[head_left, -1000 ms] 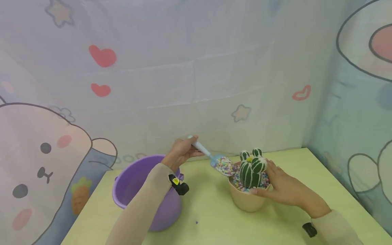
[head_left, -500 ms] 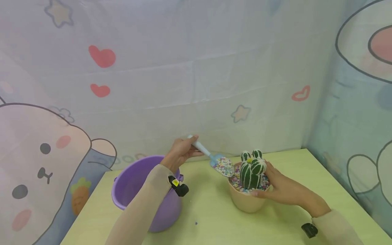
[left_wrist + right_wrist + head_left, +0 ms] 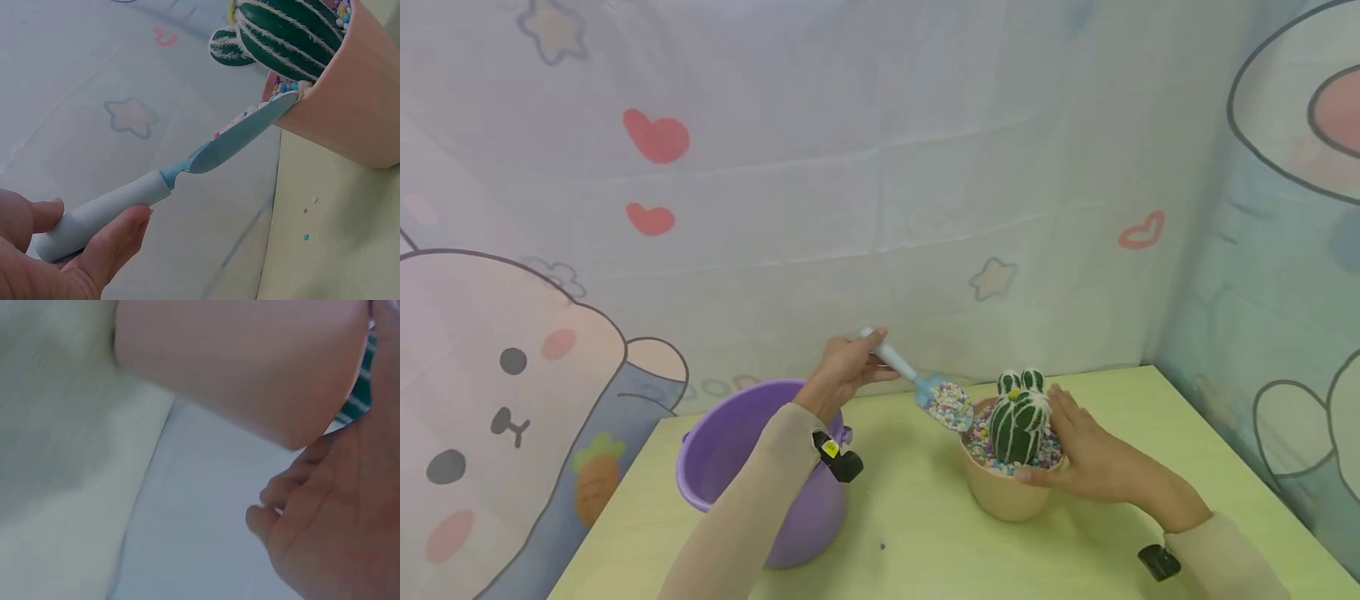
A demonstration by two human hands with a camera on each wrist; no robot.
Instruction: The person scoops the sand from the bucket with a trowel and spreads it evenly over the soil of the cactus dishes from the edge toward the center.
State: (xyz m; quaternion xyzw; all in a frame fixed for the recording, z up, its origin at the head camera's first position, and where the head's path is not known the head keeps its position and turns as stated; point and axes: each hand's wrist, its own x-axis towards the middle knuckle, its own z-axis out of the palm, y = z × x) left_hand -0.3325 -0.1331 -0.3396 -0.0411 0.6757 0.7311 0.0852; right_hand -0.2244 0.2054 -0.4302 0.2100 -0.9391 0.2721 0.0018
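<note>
My left hand (image 3: 846,373) grips the pale handle of a small blue toy trowel (image 3: 244,136), thumb on one side and fingers on the other. Pastel beads (image 3: 949,405) fill its scoop, and its tip lies right at the rim of a peach flowerpot (image 3: 1006,495). A green cactus with white stripes (image 3: 1017,435) stands in the pot among more beads. On the pot's right side is my right hand (image 3: 1101,460), its fingers straight beside the cactus and its thumb along the near rim. In the right wrist view, the pot's wall hides most of the cactus.
A purple bucket (image 3: 808,527) stands on the left of the pale green table (image 3: 917,550), partly behind my left forearm. Several loose beads (image 3: 306,237) lie on the table near the pot. A patterned cloth backdrop (image 3: 820,208) rises behind the table.
The cactus has turned and shifted slightly right, its small heads now closer together. My right fingers have straightened beside it. The trowel stays almost still at the rim with its beads.
</note>
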